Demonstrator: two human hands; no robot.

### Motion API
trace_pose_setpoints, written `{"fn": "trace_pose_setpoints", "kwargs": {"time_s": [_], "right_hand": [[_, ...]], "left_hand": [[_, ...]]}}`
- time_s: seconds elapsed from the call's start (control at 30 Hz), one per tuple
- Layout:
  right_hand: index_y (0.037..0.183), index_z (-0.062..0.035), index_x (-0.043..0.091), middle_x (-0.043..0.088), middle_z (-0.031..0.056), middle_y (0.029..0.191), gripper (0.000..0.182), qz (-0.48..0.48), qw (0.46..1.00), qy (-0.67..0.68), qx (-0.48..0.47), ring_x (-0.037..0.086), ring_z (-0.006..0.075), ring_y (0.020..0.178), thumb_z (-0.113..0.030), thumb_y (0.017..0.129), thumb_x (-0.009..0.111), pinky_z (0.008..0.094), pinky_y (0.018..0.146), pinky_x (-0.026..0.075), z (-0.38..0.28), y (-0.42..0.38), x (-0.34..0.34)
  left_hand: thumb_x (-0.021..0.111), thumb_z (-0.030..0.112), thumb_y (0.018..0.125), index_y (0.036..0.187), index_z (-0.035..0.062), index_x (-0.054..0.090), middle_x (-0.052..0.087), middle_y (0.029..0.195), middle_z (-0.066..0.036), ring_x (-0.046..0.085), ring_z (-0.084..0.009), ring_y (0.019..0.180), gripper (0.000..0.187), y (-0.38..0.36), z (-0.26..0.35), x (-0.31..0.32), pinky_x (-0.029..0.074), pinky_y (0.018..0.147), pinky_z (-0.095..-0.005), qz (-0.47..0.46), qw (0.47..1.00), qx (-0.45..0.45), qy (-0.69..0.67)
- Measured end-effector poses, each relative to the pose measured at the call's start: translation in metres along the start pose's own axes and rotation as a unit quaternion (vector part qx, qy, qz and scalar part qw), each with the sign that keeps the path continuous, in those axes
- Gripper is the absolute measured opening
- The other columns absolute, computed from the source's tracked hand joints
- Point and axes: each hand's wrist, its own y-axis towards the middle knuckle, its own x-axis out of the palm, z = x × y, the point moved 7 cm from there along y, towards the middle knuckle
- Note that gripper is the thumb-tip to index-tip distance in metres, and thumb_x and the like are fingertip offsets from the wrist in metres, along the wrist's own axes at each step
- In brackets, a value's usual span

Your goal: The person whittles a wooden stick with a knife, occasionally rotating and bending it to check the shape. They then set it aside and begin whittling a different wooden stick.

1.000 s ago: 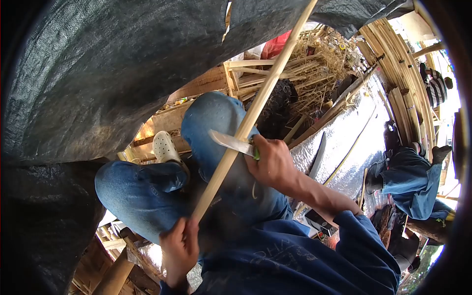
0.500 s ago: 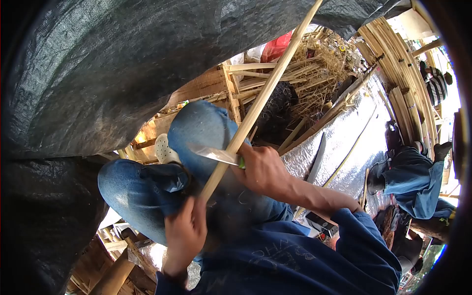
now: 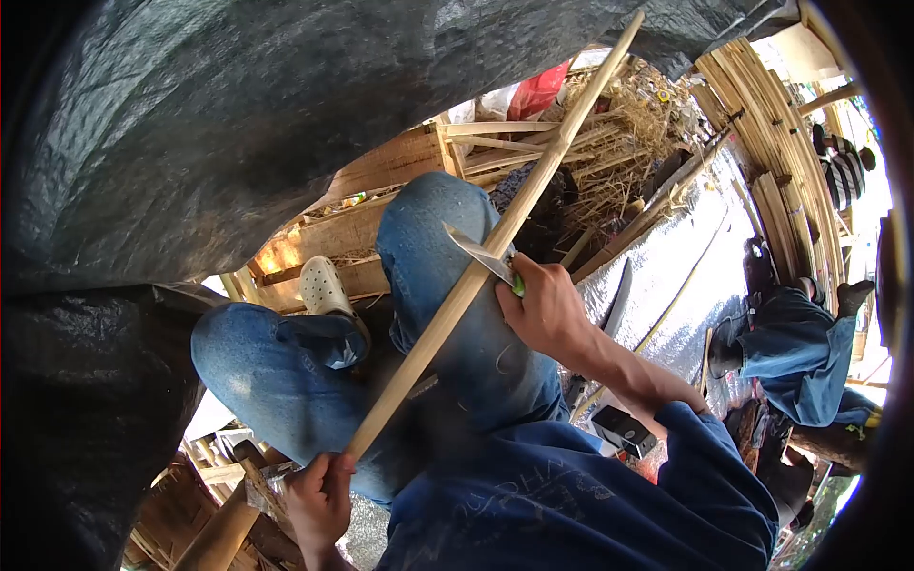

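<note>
A long pale strip, apparently split bamboo, runs diagonally from the lower middle up to the top right. My left hand is closed round its lower end. My right hand grips a knife by its green handle, of which only a bit shows. The blade lies across the strip near its middle, its tip pointing up and left. My jeans-covered knees are bent beneath the strip and the knife.
Dark plastic sheeting hangs at the upper left. Shavings and split sticks are heaped ahead. A long dark blade lies on the silvery sheet at right. Another person's legs are at far right.
The strip's lower end and my left hand have moved down and left. My right hand with the knife has shifted up and right, so the hands are farther apart.
</note>
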Motion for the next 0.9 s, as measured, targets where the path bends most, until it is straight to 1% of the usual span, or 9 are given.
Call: {"fn": "trace_pose_setpoints", "kwargs": {"time_s": [0.07, 0.13, 0.23, 0.33, 0.47, 0.5, 0.6, 0.8, 0.9], "right_hand": [[0.073, 0.0022, 0.049, 0.052, 0.0245, 0.058, 0.017, -0.002, 1.0, 0.007, -0.005, 0.058, 0.0428, 0.059, -0.011, 0.079, 0.056, 0.0451, 0.055, 0.045, -0.003, -0.007, 0.002], [0.073, 0.0012, 0.046, 0.049, 0.0229, 0.056, 0.017, -0.002, 0.999, 0.041, -0.028, 0.055, 0.0388, 0.053, -0.011, 0.079, 0.055, 0.0428, 0.052, 0.043, -0.013, -0.009, 0.005], [0.08, -0.0003, 0.05, 0.047, 0.0116, 0.058, 0.009, -0.118, 0.978, 0.171, 0.02, 0.044, 0.0258, 0.051, -0.008, 0.081, 0.054, 0.0353, 0.053, 0.038, -0.027, -0.014, 0.0], [0.089, 0.0017, 0.052, 0.051, 0.0115, 0.067, 0.008, -0.032, 0.981, 0.174, -0.075, 0.05, 0.0276, 0.059, -0.001, 0.082, 0.054, 0.0357, 0.057, 0.04, -0.036, -0.014, -0.015], [0.093, 0.004, 0.052, 0.055, 0.0169, 0.075, 0.011, -0.002, 0.975, 0.004, -0.223, 0.056, 0.0337, 0.067, -0.001, 0.085, 0.056, 0.0397, 0.061, 0.043, -0.032, -0.015, -0.024], [0.088, 0.0037, 0.051, 0.056, 0.0189, 0.077, 0.009, -0.031, 0.993, 0.02, -0.112, 0.057, 0.0347, 0.067, -0.002, 0.084, 0.057, 0.0393, 0.059, 0.044, -0.019, -0.015, -0.019], [0.085, 0.0032, 0.05, 0.056, 0.0174, 0.077, 0.009, -0.112, 0.993, -0.02, 0.018, 0.059, 0.0299, 0.066, -0.002, 0.085, 0.057, 0.0363, 0.055, 0.044, -0.015, -0.021, -0.017], [0.089, 0.004, 0.054, 0.055, 0.0145, 0.079, 0.01, 0.039, 0.99, 0.107, -0.089, 0.058, 0.0215, 0.065, -0.001, 0.083, 0.06, 0.0336, 0.053, 0.042, -0.029, -0.021, -0.028], [0.091, 0.0039, 0.055, 0.051, 0.0143, 0.081, 0.014, -0.006, 0.987, 0.094, -0.134, 0.054, 0.0276, 0.064, 0.0, 0.079, 0.061, 0.0365, 0.054, 0.043, -0.03, -0.024, -0.016]], "left_hand": [[0.059, 0.014, 0.091, 0.073, 0.0021, 0.058, 0.052, 0.051, -0.005, 0.049, -0.0103, 0.043, 0.021, -0.008, -0.008, 0.022, 0.033, 0.042, -0.0264, -0.024, 0.976, -0.1, -0.191], [0.058, 0.014, 0.091, 0.074, 0.0003, 0.058, 0.053, 0.053, -0.003, 0.049, -0.0069, 0.047, 0.022, 0.006, 0.0, 0.034, 0.033, 0.043, -0.0249, -0.054, 0.968, -0.126, -0.212], [0.053, 0.02, 0.094, 0.07, 0.0015, 0.054, 0.042, 0.048, 0.003, 0.036, -0.0033, 0.043, 0.031, 0.027, 0.022, 0.043, 0.024, 0.042, -0.0227, -0.01, 0.968, -0.083, -0.235], [0.052, 0.021, 0.095, 0.071, 0.0011, 0.055, 0.042, 0.048, 0.002, 0.037, -0.0034, 0.044, 0.031, 0.036, 0.031, 0.041, 0.024, 0.042, -0.0228, -0.003, 0.977, -0.041, -0.207], [0.059, 0.016, 0.091, 0.078, 0.0013, 0.056, 0.051, 0.054, -0.01, 0.047, -0.0195, 0.041, 0.02, 0.04, 0.035, 0.044, 0.033, 0.042, -0.0292, -0.019, 0.985, -0.001, -0.17], [0.059, 0.016, 0.091, 0.077, 0.0013, 0.055, 0.05, 0.054, -0.012, 0.047, -0.023, 0.041, 0.021, 0.04, 0.037, 0.044, 0.032, 0.041, -0.0306, -0.015, 0.99, 0.012, -0.138], [0.059, 0.017, 0.092, 0.073, 0.0012, 0.052, 0.047, 0.053, -0.014, 0.045, -0.0261, 0.04, 0.026, 0.041, 0.047, 0.044, 0.031, 0.04, -0.0322, 0.012, 0.989, 0.03, -0.145], [0.059, 0.017, 0.092, 0.068, 0.0015, 0.048, 0.047, 0.051, -0.014, 0.044, -0.0272, 0.038, 0.03, 0.039, 0.039, 0.05, 0.031, 0.039, -0.0317, 0.012, 0.993, 0.045, -0.11], [0.059, 0.017, 0.092, 0.068, 0.0016, 0.048, 0.048, 0.051, -0.013, 0.044, -0.028, 0.038, 0.03, 0.039, 0.043, 0.051, 0.031, 0.039, -0.0309, 0.023, 0.988, 0.04, -0.146]]}}
